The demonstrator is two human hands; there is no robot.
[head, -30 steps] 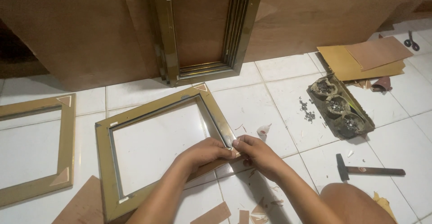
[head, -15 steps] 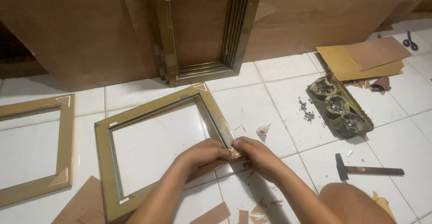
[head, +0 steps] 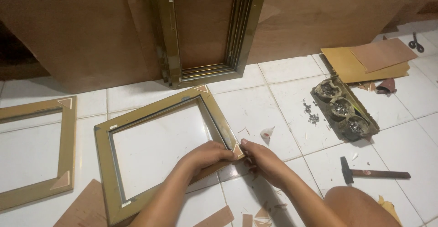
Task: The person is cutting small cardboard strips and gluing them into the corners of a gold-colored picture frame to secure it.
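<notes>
An olive-gold picture frame (head: 137, 117) lies face down on the white tiled floor. My left hand (head: 207, 155) presses on its near right corner, fingers curled over the frame edge. My right hand (head: 260, 157) meets it at the same corner, fingertips pinching a small triangular brown corner piece (head: 237, 150) against the frame. Similar triangular pieces sit at the far corner (head: 201, 88) of this frame.
A second frame (head: 54, 163) lies at the left. More frames (head: 207, 31) lean on the brown board wall. A tray of small nails (head: 344, 109), a hammer (head: 372, 173), cardboard sheets (head: 369, 59), scissors (head: 416, 42) and cardboard scraps (head: 219, 217) lie around. My knee (head: 360, 206) is at bottom right.
Both hands stay at the frame's near right corner; the fingers have shifted only slightly. The frame has not moved.
</notes>
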